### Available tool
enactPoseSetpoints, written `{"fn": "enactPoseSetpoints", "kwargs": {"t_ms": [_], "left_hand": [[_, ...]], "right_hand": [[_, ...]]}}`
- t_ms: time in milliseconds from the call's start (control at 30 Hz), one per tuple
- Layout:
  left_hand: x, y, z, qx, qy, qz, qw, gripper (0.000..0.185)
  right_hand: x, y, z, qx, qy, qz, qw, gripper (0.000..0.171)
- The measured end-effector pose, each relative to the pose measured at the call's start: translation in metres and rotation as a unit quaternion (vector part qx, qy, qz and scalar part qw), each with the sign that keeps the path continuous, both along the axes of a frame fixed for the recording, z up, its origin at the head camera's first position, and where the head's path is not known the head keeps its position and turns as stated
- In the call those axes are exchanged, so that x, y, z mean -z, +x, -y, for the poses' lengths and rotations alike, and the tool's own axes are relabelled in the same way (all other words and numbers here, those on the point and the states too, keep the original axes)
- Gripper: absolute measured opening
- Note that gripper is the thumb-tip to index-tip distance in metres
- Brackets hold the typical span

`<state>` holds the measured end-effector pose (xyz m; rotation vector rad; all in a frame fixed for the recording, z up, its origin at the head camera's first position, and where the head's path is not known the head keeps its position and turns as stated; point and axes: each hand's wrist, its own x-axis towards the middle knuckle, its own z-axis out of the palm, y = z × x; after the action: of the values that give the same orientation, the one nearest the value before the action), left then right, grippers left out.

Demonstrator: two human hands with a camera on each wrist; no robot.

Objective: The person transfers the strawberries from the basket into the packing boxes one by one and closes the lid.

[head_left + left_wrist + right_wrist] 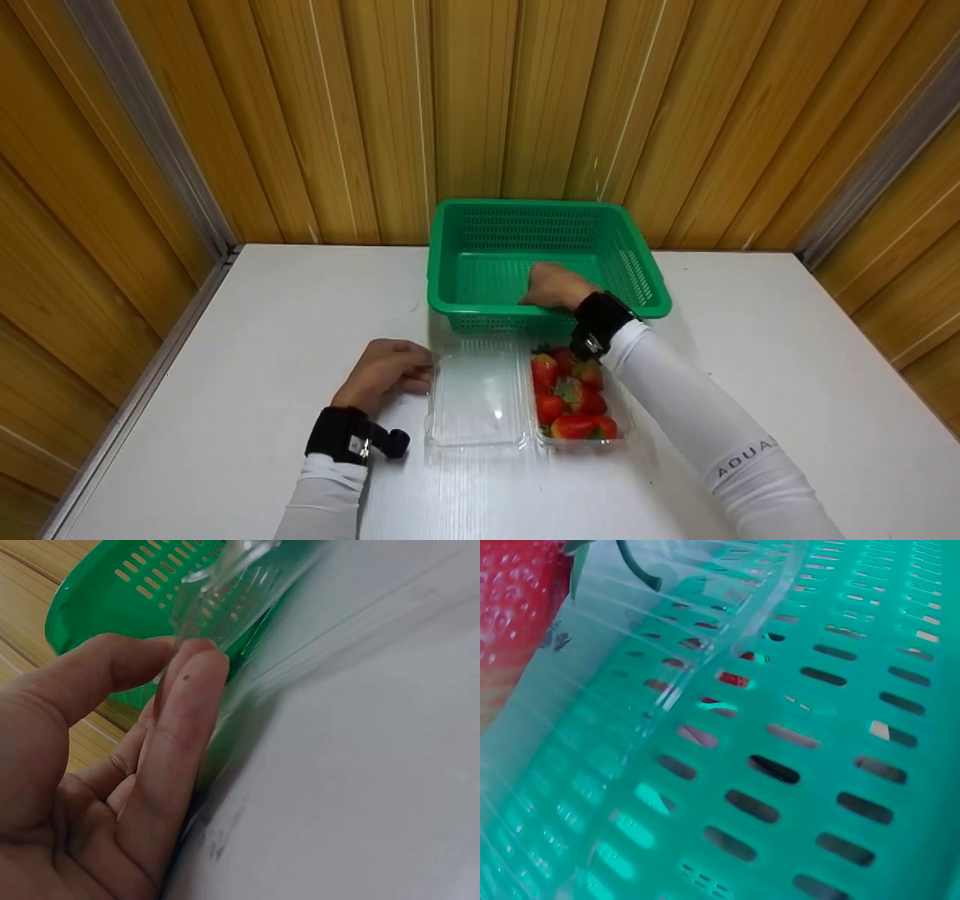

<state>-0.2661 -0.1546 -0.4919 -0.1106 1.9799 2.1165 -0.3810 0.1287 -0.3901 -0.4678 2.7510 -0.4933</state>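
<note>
A clear plastic clamshell box lies unfolded on the table, its lid (480, 405) on the left and its tray of several strawberries (577, 397) on the right. My left hand (381, 371) is at the lid's left edge; in the left wrist view, thumb and fingers (180, 709) pinch the clear plastic. Behind the box stands a green slotted basket (547, 309). Over its front rim my right hand (556, 285) reaches inside, with the fingertips hidden by the basket wall. The right wrist view shows one strawberry (514, 611) close up beside the slotted wall, but not the hand.
The white table (247, 360) extends to both sides and in front of the box. Wood-patterned corrugated panels (472, 97) rise behind the basket and at both sides. The basket's back rim is close to the rear panel.
</note>
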Motion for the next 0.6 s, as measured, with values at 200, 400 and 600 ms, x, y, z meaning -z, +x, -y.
{"fn": "enactPoseSetpoints", "kwargs": {"t_ms": [200, 400, 600], "left_hand": [[-0.0004, 0.0009, -0.0009, -0.001, -0.005, 0.001, 1.0, 0.018], [-0.0011, 0.0011, -0.0014, 0.001, -0.01, -0.005, 0.9999, 0.018], [-0.0025, 0.0022, -0.0016, 0.003, -0.003, -0.003, 1.0, 0.02]], "right_hand": [[0.001, -0.0008, -0.0006, 0.002, 0.001, 0.005, 1.0, 0.048], [0.001, -0.0009, -0.001, 0.002, -0.003, 0.008, 1.0, 0.046], [0.0038, -0.003, -0.0013, -0.006, 0.0, 0.006, 1.0, 0.048]]}}
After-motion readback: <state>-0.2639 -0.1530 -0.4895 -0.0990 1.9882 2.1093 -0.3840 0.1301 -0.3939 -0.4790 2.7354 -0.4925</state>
